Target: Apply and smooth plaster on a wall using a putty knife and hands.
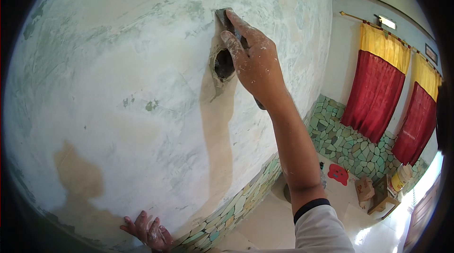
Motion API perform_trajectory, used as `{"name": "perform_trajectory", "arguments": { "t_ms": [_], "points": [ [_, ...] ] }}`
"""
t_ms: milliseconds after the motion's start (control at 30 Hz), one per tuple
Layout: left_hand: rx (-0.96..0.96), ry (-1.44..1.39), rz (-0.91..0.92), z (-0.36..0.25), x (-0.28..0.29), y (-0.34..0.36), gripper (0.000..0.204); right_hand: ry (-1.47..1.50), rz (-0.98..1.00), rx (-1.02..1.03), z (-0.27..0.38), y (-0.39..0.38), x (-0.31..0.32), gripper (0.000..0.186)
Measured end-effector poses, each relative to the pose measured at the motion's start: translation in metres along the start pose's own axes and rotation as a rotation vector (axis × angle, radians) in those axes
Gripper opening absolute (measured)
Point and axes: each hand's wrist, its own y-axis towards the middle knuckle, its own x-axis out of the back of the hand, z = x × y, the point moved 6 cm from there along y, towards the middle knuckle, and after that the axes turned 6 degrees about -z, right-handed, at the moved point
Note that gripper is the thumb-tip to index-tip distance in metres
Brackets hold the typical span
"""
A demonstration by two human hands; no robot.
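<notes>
My right hand (257, 61) is closed around a putty knife (223, 16), its blade against the white plastered wall (123, 64). The dark handle end pokes out below the wrist. Its index finger and thumb stretch along the tool, both specked with filler. Just beside the thumb is a rough dark hole (223, 66) in the wall, with chipped plaster round its edge. Low at the left, my left hand (149, 234) has its fingers apart, smeared with white filler; its palm is partly cut off by the lower edge. Green patches show through the plaster.
Stone cladding (236, 205) runs along the wall's foot. To the right hang red and yellow curtains (378, 82). On the floor lie a red mat (338, 174) and a carton (364, 189), near a small wooden stand (384, 197) bearing a yellow-and-white container (400, 178).
</notes>
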Motion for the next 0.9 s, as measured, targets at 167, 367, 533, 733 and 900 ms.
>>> {"name": "perform_trajectory", "arguments": {
  "t_ms": [167, 367, 533, 733, 900],
  "points": [
    [-0.022, 0.071, -0.011, -0.002, -0.003, 0.001, 0.027, -0.007, -0.041, -0.002, -0.037, -0.001, 0.016, 0.039],
    [0.002, 0.255, 0.058, -0.006, -0.01, 0.002, 0.042, -0.051, -0.039, -0.085, -0.087, -0.018, 0.036, 0.038],
    [0.01, 0.322, 0.012, -0.004, -0.013, 0.009, 0.047, -0.031, -0.04, -0.101, -0.13, -0.046, 0.049, 0.039],
    [0.056, 0.438, -0.01, -0.01, -0.025, 0.013, 0.049, -0.066, 0.032, -0.219, -0.157, -0.117, 0.063, 0.042],
    [0.077, 0.499, -0.022, -0.015, -0.031, 0.011, 0.051, -0.131, 0.098, -0.173, -0.165, -0.208, 0.079, 0.046]
  ]
}}
